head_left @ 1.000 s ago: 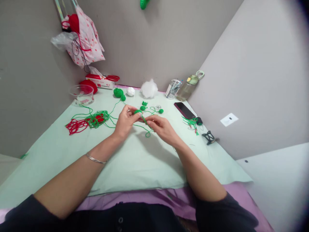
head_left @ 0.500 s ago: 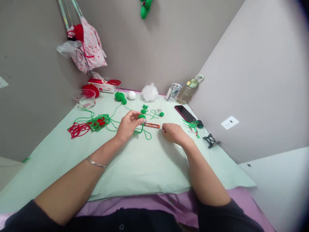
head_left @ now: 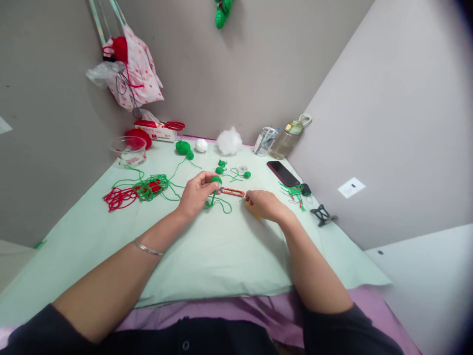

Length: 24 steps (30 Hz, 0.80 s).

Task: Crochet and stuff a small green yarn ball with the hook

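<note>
My left hand [head_left: 198,193] pinches a small green crocheted piece [head_left: 216,181] between thumb and fingers. A green yarn strand [head_left: 224,205] trails from it and loops on the table. Just right of those fingers lies a slim orange tool [head_left: 232,192], perhaps a cutter or thread snips. My right hand [head_left: 266,204] is beyond the tool's right end, its fingers curled round a small yellow object [head_left: 253,210]. Most of that object is hidden under the palm, so its kind does not show.
Tangled green and red yarn [head_left: 151,188] lies at left. Small green pieces [head_left: 219,170], a green ball [head_left: 183,147] and white stuffing [head_left: 229,141] sit farther back. Along the right are a phone [head_left: 283,173], a bottle [head_left: 286,142], yarn scraps [head_left: 294,192] and a black clip [head_left: 322,215].
The yellow object has come into view under my right hand, where a pale, clear-looking item showed before. The left hand and its green piece have shifted only slightly.
</note>
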### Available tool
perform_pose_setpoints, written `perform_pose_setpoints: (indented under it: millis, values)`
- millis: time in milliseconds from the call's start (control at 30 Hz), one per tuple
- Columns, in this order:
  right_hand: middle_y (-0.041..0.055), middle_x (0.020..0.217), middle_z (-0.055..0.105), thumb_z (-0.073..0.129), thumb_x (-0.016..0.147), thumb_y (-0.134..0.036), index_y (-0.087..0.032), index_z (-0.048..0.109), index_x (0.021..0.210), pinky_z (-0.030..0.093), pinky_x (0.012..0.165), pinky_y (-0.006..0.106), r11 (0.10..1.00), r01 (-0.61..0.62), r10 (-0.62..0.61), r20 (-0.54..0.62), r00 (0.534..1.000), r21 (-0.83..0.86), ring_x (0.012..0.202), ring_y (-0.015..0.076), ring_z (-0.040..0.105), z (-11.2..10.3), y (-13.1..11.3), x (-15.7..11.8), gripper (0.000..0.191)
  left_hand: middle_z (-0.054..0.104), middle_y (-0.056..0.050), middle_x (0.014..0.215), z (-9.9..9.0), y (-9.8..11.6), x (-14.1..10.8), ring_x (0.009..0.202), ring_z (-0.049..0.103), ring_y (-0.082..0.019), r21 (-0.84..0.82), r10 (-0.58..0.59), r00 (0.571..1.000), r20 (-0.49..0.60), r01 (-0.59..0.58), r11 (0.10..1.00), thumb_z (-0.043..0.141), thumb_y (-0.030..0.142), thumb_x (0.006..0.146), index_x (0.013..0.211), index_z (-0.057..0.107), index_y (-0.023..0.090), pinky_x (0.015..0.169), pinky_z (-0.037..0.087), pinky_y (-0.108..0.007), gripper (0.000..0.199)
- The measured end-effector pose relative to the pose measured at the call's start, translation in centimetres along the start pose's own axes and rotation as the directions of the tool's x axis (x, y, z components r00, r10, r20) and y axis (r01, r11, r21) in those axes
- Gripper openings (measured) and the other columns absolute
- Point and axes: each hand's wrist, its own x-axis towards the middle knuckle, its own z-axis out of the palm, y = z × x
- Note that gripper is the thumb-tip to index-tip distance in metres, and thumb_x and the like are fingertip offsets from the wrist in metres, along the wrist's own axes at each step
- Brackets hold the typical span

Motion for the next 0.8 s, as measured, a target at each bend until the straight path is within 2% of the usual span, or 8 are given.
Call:
perform_pose_setpoints:
  millis: [133, 300, 467, 533, 600, 633, 700, 800]
  values:
    - [0.0108, 0.1, 0.073, 0.053, 0.084, -0.013, -0.018, 0.071, 0.096, 0.032, 0.066, 0.029, 1.0, 0.012, -0.012, -0.07, 0.997, -0.003, 0.088, 0.0224, 0.064, -0.4, 0.6, -0.2, 0.023, 0.067, 0.002, 0.085, 0.0, -0.3, -0.1, 0.07, 0.07, -0.014, 0.019, -0.019, 1.0, -0.001, 0.019, 1.0, 0.076, 0.029, 0.074, 0.1, 0.069, 0.018, 0.074, 0.053, -0.029, 0.029]
    - [0.0107, 0.105, 0.07, 0.051, 0.091, -0.018, -0.018, 0.071, 0.1, 0.035, 0.069, 0.029, 1.0, -0.018, 0.021, -0.202, 0.979, 0.016, 0.087, 0.0212, 0.064, -1.1, 1.1, -0.8, 0.022, 0.068, 0.001, 0.087, 0.0, -0.7, -0.2, 0.074, 0.071, -0.017, 0.042, -0.035, 0.999, -0.005, 0.036, 0.998, 0.077, 0.03, 0.073, 0.1, 0.07, 0.018, 0.074, 0.053, -0.03, 0.03]
    - [0.0148, 0.117, 0.068, 0.037, 0.099, -0.016, -0.02, 0.067, 0.127, 0.037, 0.069, 0.032, 0.994, -0.105, 0.107, -0.33, 0.938, 0.023, 0.09, 0.0253, 0.067, -1.0, 1.2, -0.8, 0.042, 0.068, 0.001, 0.086, 0.1, -0.6, -0.3, 0.074, 0.071, -0.016, 0.052, -0.038, 0.999, -0.005, 0.038, 0.998, 0.077, 0.03, 0.074, 0.1, 0.069, 0.018, 0.074, 0.053, -0.03, 0.03]
    - [0.0152, 0.119, 0.069, 0.037, 0.101, -0.018, -0.021, 0.065, 0.133, 0.039, 0.072, 0.033, 0.989, -0.12, 0.143, -0.413, 0.899, 0.081, 0.095, 0.0273, 0.067, -1.0, 1.2, -0.6, 0.043, 0.068, 0.001, 0.086, 0.1, -0.6, -0.4, 0.074, 0.071, -0.016, 0.051, -0.038, 0.999, -0.002, 0.039, 0.998, 0.077, 0.03, 0.074, 0.1, 0.069, 0.018, 0.074, 0.054, -0.031, 0.03]
    - [0.0134, 0.115, 0.071, 0.042, 0.1, -0.023, -0.02, 0.069, 0.128, 0.042, 0.077, 0.033, 0.969, -0.02, 0.135, -0.458, 0.879, 0.246, 0.097, 0.0259, 0.066, -1.2, 1.0, -0.5, 0.039, 0.068, 0.001, 0.086, 0.1, -0.6, -0.3, 0.074, 0.071, -0.017, 0.045, -0.038, 0.999, 0.003, 0.038, 0.998, 0.077, 0.03, 0.075, 0.1, 0.069, 0.018, 0.074, 0.054, -0.031, 0.03]
    - [0.0117, 0.109, 0.073, 0.046, 0.099, -0.025, -0.019, 0.071, 0.123, 0.043, 0.077, 0.032, 0.931, 0.065, 0.114, -0.456, 0.883, 0.358, 0.094, 0.0239, 0.066, -1.4, 0.8, -0.5, 0.036, 0.069, 0.001, 0.086, 0.1, -0.6, -0.3, 0.074, 0.071, -0.017, 0.04, -0.038, 0.999, 0.006, 0.038, 0.999, 0.077, 0.031, 0.075, 0.1, 0.069, 0.018, 0.075, 0.055, -0.031, 0.03]
    - [0.0072, 0.091, 0.073, 0.052, 0.096, -0.029, -0.016, 0.074, 0.114, 0.043, 0.073, 0.03, 0.794, 0.218, 0.047, -0.415, 0.909, 0.567, 0.08, 0.0187, 0.063, -1.6, 0.2, -0.6, 0.031, 0.069, 0.0, 0.088, 0.1, -0.7, -0.2, 0.074, 0.071, -0.016, 0.028, -0.034, 0.999, 0.012, 0.034, 0.999, 0.077, 0.032, 0.075, 0.1, 0.068, 0.018, 0.077, 0.055, -0.032, 0.031]
    - [0.0008, 0.072, 0.064, 0.058, 0.092, -0.037, -0.015, 0.073, 0.102, 0.039, 0.059, 0.027, 0.563, 0.299, -0.05, -0.33, 0.943, 0.77, 0.061, 0.0126, 0.051, -1.7, -1.0, -1.0, 0.028, 0.071, -0.002, 0.093, 0.1, -0.8, -0.2, 0.076, 0.071, -0.017, 0.016, -0.028, 0.999, 0.023, 0.027, 0.999, 0.077, 0.034, 0.075, 0.102, 0.068, 0.017, 0.079, 0.056, -0.033, 0.033]
